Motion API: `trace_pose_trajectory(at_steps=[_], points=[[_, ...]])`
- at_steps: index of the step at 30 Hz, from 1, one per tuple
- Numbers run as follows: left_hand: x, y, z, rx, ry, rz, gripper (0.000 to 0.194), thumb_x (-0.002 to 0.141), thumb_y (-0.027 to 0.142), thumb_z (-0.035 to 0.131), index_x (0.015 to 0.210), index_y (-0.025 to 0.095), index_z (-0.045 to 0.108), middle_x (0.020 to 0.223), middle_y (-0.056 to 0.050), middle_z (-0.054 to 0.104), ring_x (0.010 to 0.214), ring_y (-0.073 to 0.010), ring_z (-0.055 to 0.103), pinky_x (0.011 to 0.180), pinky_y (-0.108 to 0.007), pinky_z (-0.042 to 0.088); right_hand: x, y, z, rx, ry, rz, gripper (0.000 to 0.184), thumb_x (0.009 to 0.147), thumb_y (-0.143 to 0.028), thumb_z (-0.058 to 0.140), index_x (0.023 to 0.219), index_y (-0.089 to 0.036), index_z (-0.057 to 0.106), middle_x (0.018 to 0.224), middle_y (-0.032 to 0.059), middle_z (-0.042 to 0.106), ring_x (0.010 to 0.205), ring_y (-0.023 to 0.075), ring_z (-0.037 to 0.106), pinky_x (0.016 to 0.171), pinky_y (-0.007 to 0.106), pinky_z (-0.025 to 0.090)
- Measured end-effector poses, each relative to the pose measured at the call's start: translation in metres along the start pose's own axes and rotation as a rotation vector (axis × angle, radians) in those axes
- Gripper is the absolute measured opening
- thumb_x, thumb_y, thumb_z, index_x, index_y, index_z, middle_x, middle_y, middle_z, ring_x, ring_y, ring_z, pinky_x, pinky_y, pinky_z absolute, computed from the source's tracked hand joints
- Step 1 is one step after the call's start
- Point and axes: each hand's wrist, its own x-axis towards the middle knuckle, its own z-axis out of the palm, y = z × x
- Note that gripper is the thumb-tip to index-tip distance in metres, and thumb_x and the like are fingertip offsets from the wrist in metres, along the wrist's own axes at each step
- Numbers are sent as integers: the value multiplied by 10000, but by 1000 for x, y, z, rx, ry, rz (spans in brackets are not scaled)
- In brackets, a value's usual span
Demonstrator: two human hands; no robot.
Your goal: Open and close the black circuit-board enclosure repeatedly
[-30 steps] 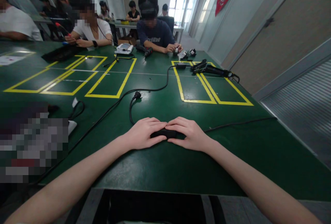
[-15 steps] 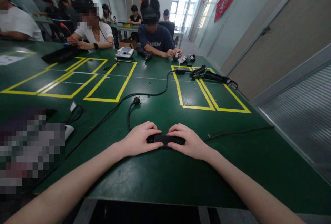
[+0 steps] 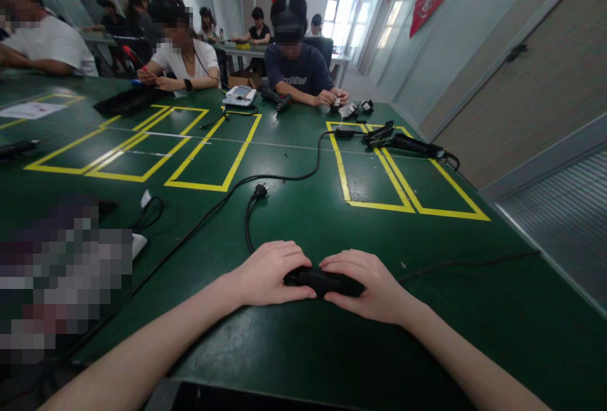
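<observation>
Between my two hands is a black power adapter (image 3: pixel 327 282), a long brick low over the green table or resting on it; I cannot tell which. My left hand (image 3: pixel 277 274) grips its left end, thumb in front and fingers behind. Its right end is gripped the same way by my right hand (image 3: pixel 365 284). A black power plug (image 3: pixel 260 192) lies beyond my left hand, its short cord curving back to that hand. From behind my right hand a thin black cable (image 3: pixel 469 263) runs off to the right.
A long black cord (image 3: pixel 203 216) crosses the green table (image 3: pixel 294 348). Yellow tape rectangles (image 3: pixel 199 186) mark its surface. Black tools or cables (image 3: pixel 408 143) lie at the back right, a drill (image 3: pixel 283 102) farther back. Co-workers sit opposite; one person (image 3: pixel 303 76) handles small parts. A blurred-out item lies left.
The view has shifted, so the table and people appear farther right. My hands still hold the power adapter, now lower and farther right in view, with more of its black body showing.
</observation>
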Motion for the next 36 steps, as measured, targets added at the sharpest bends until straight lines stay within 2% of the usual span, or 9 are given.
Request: trace_pose_trajectory(at_steps=[3,5,9,14,20,25,28,30,36], points=[[-1,-1,4,63,60,65,390,1017,550,602,1090,174,675,987,-79,725,891,-213,665,796,-330,500,1,-5,1,-23,-57,123,229,922,-345,741,1085,-216,645,926,55,758,785,208,714,701,336,566],[-1,-1,7,108,91,103,357,1049,504,561,1115,170,666,1021,-90,729,927,-220,664,810,-341,493,2,-8,4,-16,-83,169,250,932,-321,727,1137,-217,631,969,64,747,836,218,707,724,338,575],[0,-2,9,154,122,133,330,1084,441,495,1161,168,663,1052,-101,735,959,-224,664,842,-355,494,5,-10,12,-32,-86,147,214,985,-285,653,1185,-219,615,1086,92,728,942,241,690,779,366,582],[0,-7,9,154,134,45,347,1029,485,585,1153,174,676,1014,-92,742,930,-232,681,826,-356,503,7,-6,12,-57,-63,114,149,1002,-289,631,1130,-212,634,1040,93,723,910,247,665,754,376,575],[-3,-13,5,183,164,108,332,1027,406,604,1214,142,675,964,-91,752,878,-226,702,784,-349,525,9,-2,14,-25,-31,111,175,1018,-326,599,1111,-188,654,1009,101,724,911,251,659,775,379,554],[-3,-16,-2,243,447,192,349,1013,259,608,1356,194,610,1184,-115,761,1082,-239,723,1006,-429,538,9,7,3,239,26,351,302,1014,-439,581,1107,-180,705,961,85,751,834,228,699,754,351,547],[-4,-20,-5,238,609,162,396,972,166,624,1363,230,619,1242,-109,751,1156,-251,711,1022,-441,550,10,16,-10,543,123,557,432,982,-552,587,1126,-161,703,923,79,764,675,186,699,626,299,530],[-5,-23,-5,209,620,142,371,966,152,623,1330,224,643,1207,-108,760,1125,-247,720,984,-421,572,10,24,-20,687,257,613,502,924,-626,634,1073,-152,705,921,94,777,602,166,678,551,275,501],[-3,-32,1,94,328,95,189,1010,202,578,1132,173,719,976,-73,791,861,-189,735,797,-326,591,5,44,-55,689,722,709,532,782,-695,752,845,-170,699,865,104,785,418,97,494,394,254,376]])
